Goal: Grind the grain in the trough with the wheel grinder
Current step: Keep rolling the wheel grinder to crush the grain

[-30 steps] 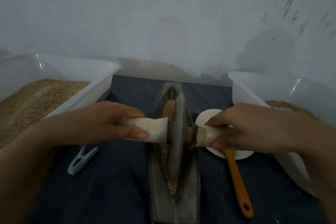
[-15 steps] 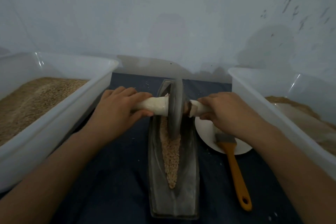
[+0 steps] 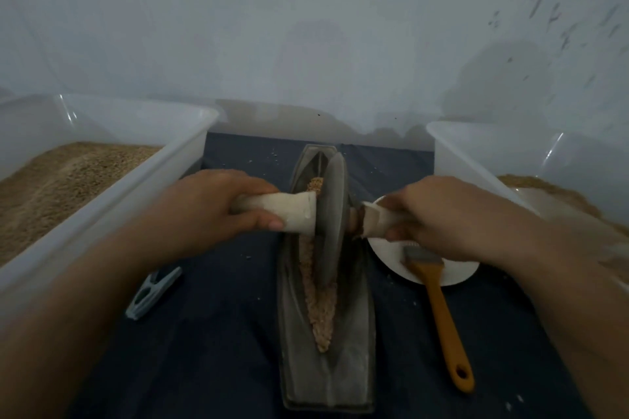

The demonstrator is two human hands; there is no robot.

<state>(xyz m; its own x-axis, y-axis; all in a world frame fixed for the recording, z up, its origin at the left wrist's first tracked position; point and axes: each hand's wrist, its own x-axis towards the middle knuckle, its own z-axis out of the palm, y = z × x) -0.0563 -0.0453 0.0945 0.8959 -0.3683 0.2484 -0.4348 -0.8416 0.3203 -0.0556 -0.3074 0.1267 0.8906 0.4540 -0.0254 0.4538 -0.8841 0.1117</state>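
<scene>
A long dark boat-shaped trough [image 3: 357, 333] lies on the dark cloth, pointing away from me, with a strip of tan grain [image 3: 321, 313] along its groove. The grey wheel grinder [image 3: 332, 214] stands on edge in the groove, about mid-length. A pale wooden handle sticks out on each side of the wheel. My left hand [image 3: 211, 211] grips the left handle and my right hand [image 3: 439, 214] grips the right one.
A white bin [image 3: 112, 201] of grain stands at the left and another white bin [image 3: 476, 167] at the right. A white plate [image 3: 452, 272] with an orange-handled brush [image 3: 442, 316] lies right of the trough. A pale clothespin [image 3: 153, 292] lies at the left.
The wheel rolled to the far end of the trough half a second ago and has now come back toward me to the middle. Both hands kept their grip.
</scene>
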